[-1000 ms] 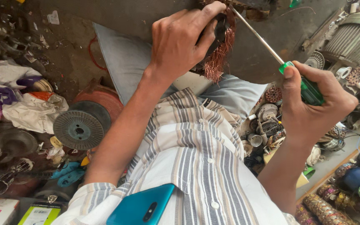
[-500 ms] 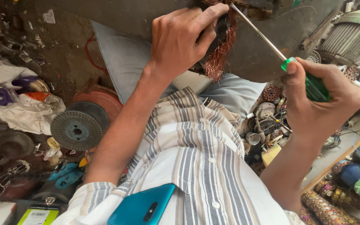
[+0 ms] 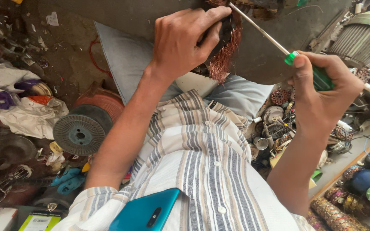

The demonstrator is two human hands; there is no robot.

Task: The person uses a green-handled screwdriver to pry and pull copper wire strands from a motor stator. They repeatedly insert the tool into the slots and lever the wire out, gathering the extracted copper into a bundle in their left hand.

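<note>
Left hand point(image 3: 185, 40): fingers curled over a dark motor part with a frayed copper wire bundle point(image 3: 225, 55) hanging just below them. Right hand point(image 3: 326, 98): fingers wrapped tight around the green handle of a screwdriver point(image 3: 275, 40). Shaft's long axis runs up-left from right fingers, tip reaching the wire beside left fingertips. Left hand nearer.
</note>
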